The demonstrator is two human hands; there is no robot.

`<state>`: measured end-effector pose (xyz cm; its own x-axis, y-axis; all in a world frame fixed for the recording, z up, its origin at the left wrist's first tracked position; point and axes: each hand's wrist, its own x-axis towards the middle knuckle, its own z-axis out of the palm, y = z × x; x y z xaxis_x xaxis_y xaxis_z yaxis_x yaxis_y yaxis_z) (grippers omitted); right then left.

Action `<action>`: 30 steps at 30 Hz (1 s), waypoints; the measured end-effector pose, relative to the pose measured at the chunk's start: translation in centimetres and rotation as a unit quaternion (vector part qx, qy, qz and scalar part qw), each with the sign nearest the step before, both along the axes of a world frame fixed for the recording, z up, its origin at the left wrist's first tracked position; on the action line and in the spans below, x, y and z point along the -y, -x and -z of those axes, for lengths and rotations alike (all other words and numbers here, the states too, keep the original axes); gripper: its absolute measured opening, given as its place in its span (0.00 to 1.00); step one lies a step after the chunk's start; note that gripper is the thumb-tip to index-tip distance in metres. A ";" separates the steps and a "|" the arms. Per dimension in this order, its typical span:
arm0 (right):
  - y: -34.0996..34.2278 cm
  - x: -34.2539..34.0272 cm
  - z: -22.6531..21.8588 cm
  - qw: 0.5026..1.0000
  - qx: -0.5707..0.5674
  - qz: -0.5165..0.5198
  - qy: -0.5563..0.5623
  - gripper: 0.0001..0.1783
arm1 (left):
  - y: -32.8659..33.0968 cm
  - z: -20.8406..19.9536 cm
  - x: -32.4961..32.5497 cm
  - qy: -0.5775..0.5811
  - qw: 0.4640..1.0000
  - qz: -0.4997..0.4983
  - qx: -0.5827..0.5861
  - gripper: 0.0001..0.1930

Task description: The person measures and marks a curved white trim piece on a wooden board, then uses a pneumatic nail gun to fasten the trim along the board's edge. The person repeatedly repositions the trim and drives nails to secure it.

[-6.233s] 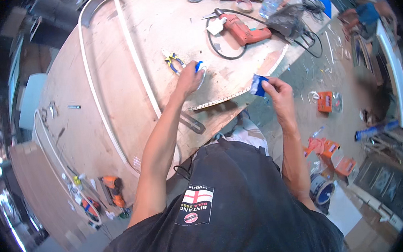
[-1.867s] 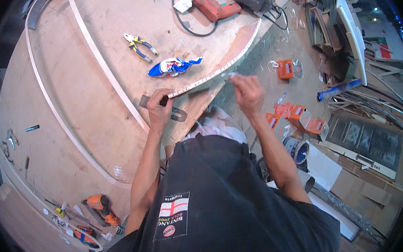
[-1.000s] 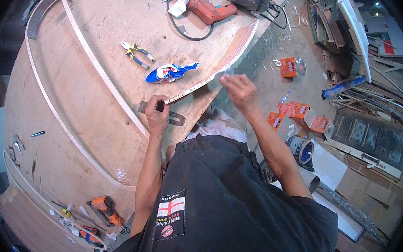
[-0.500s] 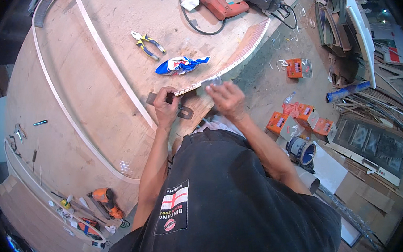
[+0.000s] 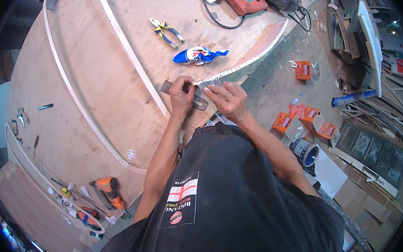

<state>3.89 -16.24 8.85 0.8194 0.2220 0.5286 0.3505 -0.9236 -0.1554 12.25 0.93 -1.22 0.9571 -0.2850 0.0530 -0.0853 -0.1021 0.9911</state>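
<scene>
From the head view, our left hand (image 5: 183, 93) pinches the near end of the curved, kerfed strip (image 5: 246, 64) at the table's (image 5: 90, 63) near-right edge; our right fingers (image 5: 214, 91) grip a translucent scrap (image 5: 211, 83) against it. We'd best steady that end and press evenly.

Left fingers (image 5: 180, 82) pinching curved strip (image 5: 238, 68), blue packet (image 5: 200, 56) near pliers (image 5: 167, 32)

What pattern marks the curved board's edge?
The curved board has a pale edge with short dark cross-lines, best seen in the head view.
</scene>
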 end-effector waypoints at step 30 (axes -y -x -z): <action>-1.1 -1.9 -1.3 0.999 -0.030 0.021 0.005 0.20 | -0.1 -0.7 -0.1 0.003 1.000 0.007 0.016 0.09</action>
